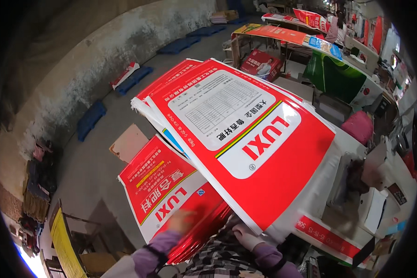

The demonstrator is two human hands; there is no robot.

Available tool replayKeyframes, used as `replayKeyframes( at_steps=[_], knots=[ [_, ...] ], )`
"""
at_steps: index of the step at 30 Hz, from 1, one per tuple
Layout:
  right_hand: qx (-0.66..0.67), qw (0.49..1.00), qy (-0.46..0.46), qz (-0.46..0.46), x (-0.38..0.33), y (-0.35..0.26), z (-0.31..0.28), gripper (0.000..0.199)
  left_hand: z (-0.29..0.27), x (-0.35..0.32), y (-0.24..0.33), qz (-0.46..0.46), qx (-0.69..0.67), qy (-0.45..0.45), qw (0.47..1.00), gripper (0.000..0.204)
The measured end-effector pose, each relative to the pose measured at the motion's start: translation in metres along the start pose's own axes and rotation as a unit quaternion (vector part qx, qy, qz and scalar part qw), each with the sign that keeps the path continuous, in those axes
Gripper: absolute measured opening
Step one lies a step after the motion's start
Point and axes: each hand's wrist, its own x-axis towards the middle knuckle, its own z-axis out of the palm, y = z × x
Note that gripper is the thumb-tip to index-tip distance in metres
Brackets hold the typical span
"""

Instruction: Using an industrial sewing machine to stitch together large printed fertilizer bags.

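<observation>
Your right hand [248, 237] grips the near edge of the lifted red-and-white sack [245, 139], raised above the counter [356, 143]. Your left hand [180, 221], blurred, rests on the lower stack [171, 194]; its grip cannot be told. Sack not yet laid down.

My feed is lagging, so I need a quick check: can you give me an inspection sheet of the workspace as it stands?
Surface: white work table, mostly covered by sacks.
Job's things: large red and white printed woven sack lifted flat above the table; stack of matching red sacks lower left.
Clutter: pink cushion-like bundle, green sack, white boxes at the right.
Hands: left hand, blurred, on the lower stack; right hand at the big sack's near edge, grip partly hidden.
Cables: nothing seen.
Surroundings: grey concrete floor, blue pallets along a worn wall, more printed sacks on far tables.
</observation>
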Motion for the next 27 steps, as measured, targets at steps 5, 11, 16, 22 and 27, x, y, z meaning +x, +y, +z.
replayKeyframes(
  at_steps=[5,11,16,22,27],
  knots=[
    [-0.184,0.965,-0.183,-0.032,-0.030,-0.032,-0.007,0.040,0.061,0.110,0.260,0.330,-0.044,-0.143,0.932,0.058],
    [-0.084,0.996,0.004,-0.003,-0.116,-0.057,-0.131,0.028,0.138,0.150,0.262,0.441,0.013,-0.156,0.884,0.029],
    [0.058,0.914,0.375,0.143,-0.109,-0.026,-0.168,0.026,0.104,0.175,0.237,0.212,-0.369,-0.270,0.864,0.012],
    [0.171,0.913,0.303,0.212,-0.054,-0.009,-0.158,0.036,0.066,0.165,0.269,0.228,-0.325,-0.269,0.877,0.006],
    [0.246,0.919,0.298,0.076,-0.048,-0.010,-0.144,0.034,0.058,0.150,0.271,0.276,-0.298,-0.182,0.895,0.005]
  ],
)
